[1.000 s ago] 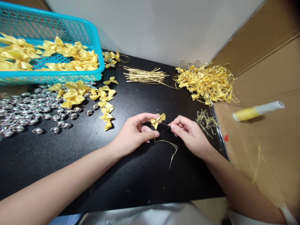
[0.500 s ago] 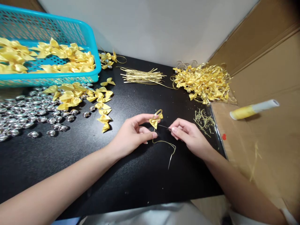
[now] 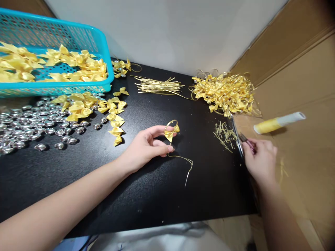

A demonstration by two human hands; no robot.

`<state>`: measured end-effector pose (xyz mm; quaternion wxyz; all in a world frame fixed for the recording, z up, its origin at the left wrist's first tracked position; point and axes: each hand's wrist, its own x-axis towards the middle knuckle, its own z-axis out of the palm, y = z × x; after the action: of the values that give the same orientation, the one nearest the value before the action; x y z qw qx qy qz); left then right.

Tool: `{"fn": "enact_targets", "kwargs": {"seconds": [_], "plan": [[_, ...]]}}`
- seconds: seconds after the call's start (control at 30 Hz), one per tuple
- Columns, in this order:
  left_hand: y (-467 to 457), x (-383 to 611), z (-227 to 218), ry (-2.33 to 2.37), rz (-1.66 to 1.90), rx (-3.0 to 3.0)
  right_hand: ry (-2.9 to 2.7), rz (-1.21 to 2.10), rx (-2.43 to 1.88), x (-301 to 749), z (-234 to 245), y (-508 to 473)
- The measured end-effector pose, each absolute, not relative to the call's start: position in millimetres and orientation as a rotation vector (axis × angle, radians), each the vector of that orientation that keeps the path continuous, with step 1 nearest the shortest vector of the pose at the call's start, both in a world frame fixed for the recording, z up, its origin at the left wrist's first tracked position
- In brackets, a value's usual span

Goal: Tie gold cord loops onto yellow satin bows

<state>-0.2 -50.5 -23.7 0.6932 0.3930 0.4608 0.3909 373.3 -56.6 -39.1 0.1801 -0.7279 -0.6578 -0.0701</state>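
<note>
My left hand (image 3: 146, 148) is closed on a small yellow ribbon bow (image 3: 169, 135) with a gold cord loop standing up from it. From its fingertips a gold thread (image 3: 180, 158) trails over the black table and ends at a needle (image 3: 187, 177). My right hand (image 3: 260, 158) is at the table's right edge, closed around thread snips (image 3: 248, 142) with dark blades and a purplish handle. Beside the snips lies a tangle of thread clippings (image 3: 224, 136). Part of the snips is hidden by my fingers.
A turquoise basket (image 3: 104, 52) of yellow bows stands at the left back, with silver beads (image 3: 49, 130) and loose bows (image 3: 116, 122) in front. Gold cords (image 3: 159, 85) and a pile of looped bows (image 3: 227, 90) lie at the back. A thread cone (image 3: 278, 122) sits on cardboard.
My right hand has moved right with the snips, from beside the bow to the table's edge. My left hand still holds the bow, almost in the same place.
</note>
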Motion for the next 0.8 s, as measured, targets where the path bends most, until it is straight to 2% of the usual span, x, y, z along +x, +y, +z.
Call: {"fn": "enact_targets", "kwargs": {"seconds": [0.17, 0.33, 0.5, 0.63, 0.8], "plan": [[-53.2, -0.7, -28.2, 1.008, 0.906, 0.880, -1.784, -0.191, -2.067, 377.0, -47.1, -55.0], [-51.7, -0.3, -29.4, 0.975, 0.969, 0.918, -1.765, -0.231, -1.944, 344.1, -21.1, -56.9], [-46.4, -5.5, -23.4, 1.081, 1.041, 1.157, -1.981, 0.322, -1.465, 245.6, 10.9, -50.4], [-46.6, -7.0, -23.2, 1.177, 0.990, 1.370, -1.941, 0.710, -1.260, 188.3, 3.3, -37.0], [-53.2, -6.3, -26.2, 1.173, 0.916, 1.518, -1.739, 0.891, -1.231, 177.9, -16.1, -31.5]]}}
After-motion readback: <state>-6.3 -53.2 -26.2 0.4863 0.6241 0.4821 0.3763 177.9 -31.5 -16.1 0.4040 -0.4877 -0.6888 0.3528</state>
